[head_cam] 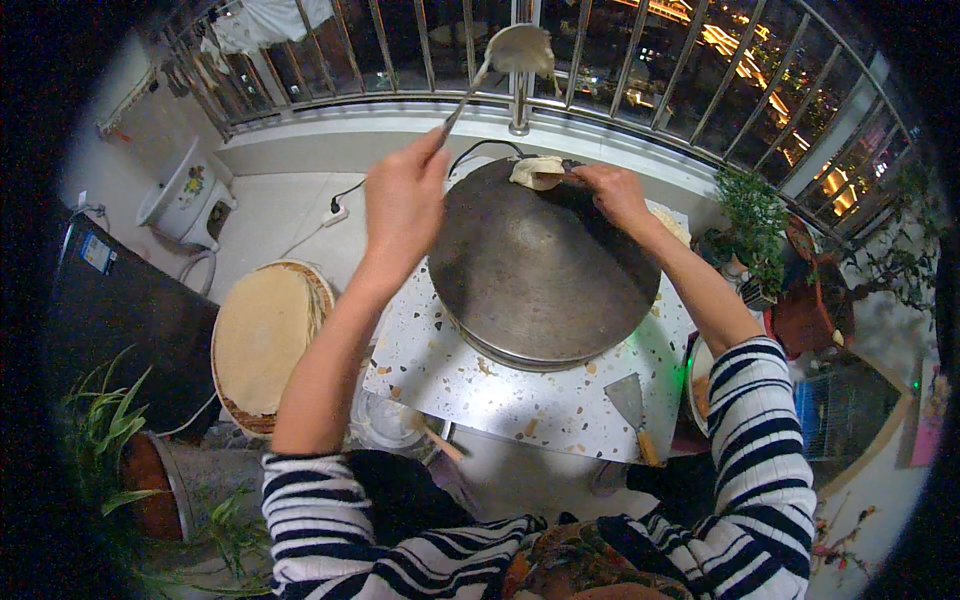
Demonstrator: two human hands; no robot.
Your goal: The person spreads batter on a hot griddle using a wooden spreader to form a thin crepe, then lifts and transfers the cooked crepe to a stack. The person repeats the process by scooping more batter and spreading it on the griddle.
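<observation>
My left hand (406, 206) grips the thin handle of a batter-coated ladle (519, 49), raised in front of the balcony railing. Some batter hangs from the ladle's rim. My right hand (613, 193) is closed around a spreader's handle at the far edge of a round griddle (536, 255). A pale lump of batter or dough (537, 172) covers the spreader's end; whether it touches the griddle I cannot tell. The dark griddle plate is bare across its middle. It sits on a speckled white table (487, 397), with a metal scraper (628, 401) near the front right corner.
A stack of thin flatbreads (264, 337) rests on a round tray at left. Below the table's left edge is a clear container (386, 420) with a wooden-handled tool. Potted plants (757, 225) stand at right, a metal railing (382, 52) behind, and a power cord (349, 199) on the floor.
</observation>
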